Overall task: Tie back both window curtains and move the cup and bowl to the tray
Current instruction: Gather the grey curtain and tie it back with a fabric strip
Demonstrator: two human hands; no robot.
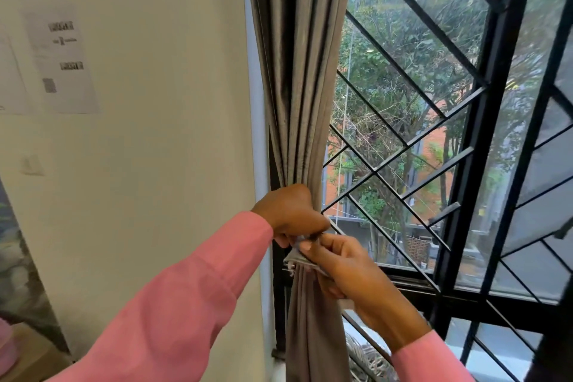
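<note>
Grey curtain (299, 87) bunched, both hands' fingers (313, 250) pinching its tie-back (296, 257) (wall poster (62, 62) text unreadable).

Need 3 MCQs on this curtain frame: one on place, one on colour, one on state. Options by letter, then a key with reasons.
1. Where does the gathered curtain hang?
A. At the window's left edge, beside the wall
B. Across the middle of the window
C. At the window's right edge

2. What colour are the person's sleeves?
A. Blue
B. Pink
C. White

3. What state is the curtain in?
A. Spread flat over the glass
B. Lying on the floor
C. Bunched into folds, with both hands at the tie-back band

Key:
1 A: the curtain sits next to the white wall, with the black window grille uncovered to its right.
2 B: the left sleeve and the right sleeve are pink.
3 C: the left hand and right hand meet at a grey band around the pinched folds.
</note>
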